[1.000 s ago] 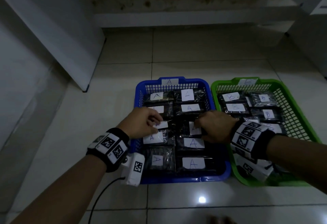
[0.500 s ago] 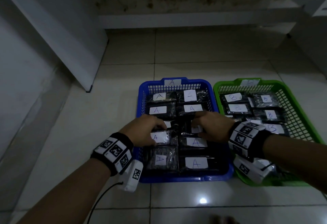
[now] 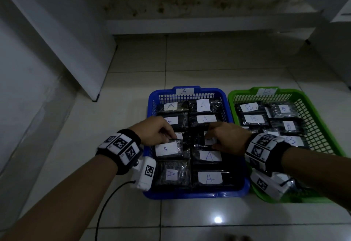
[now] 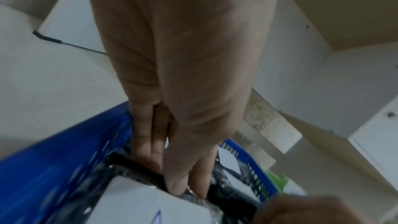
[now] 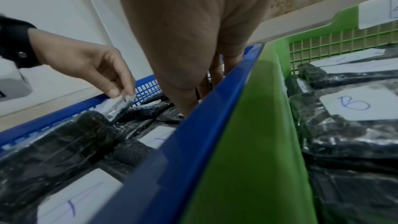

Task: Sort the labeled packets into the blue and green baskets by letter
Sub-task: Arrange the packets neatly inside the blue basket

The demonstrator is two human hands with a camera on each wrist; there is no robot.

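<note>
A blue basket (image 3: 190, 195) tagged A holds several black packets with white A labels. Beside it on the right, a green basket (image 3: 322, 126) holds packets labelled B (image 3: 253, 118). My left hand (image 3: 171, 136) pinches the far edge of an A packet (image 3: 167, 148) in the blue basket's left column; the left wrist view shows thumb and fingers on that packet (image 4: 140, 200). My right hand (image 3: 210, 136) curls over a middle packet (image 3: 199, 140) in the right column, its label mostly hidden. In the right wrist view its fingers (image 5: 215, 74) drop behind the blue rim (image 5: 193, 142).
Both baskets stand side by side on a pale tiled floor (image 3: 190, 218). A white panel (image 3: 76, 50) leans at the left and a low ledge (image 3: 209, 26) runs along the back. A black cable (image 3: 106, 199) trails from my left wrist.
My left hand's fingers have closed on the far edge of the A packet and tipped it up a little. The right hand has stayed over the middle packet.
</note>
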